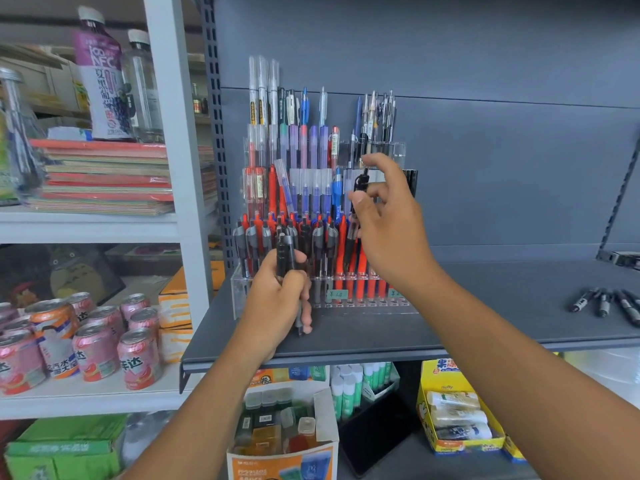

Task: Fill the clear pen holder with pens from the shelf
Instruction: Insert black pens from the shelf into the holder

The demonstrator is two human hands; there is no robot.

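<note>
My left hand (280,296) is curled tight round a bunch of black pens (285,258), held upright just in front of the clear pen holder (239,292). The holder stands on the left part of the grey shelf (485,306). My right hand (388,216) pinches a single black pen (358,199) between thumb and fingers, upright before the holder's right side. Loose pens (606,303) lie at the shelf's right end.
</note>
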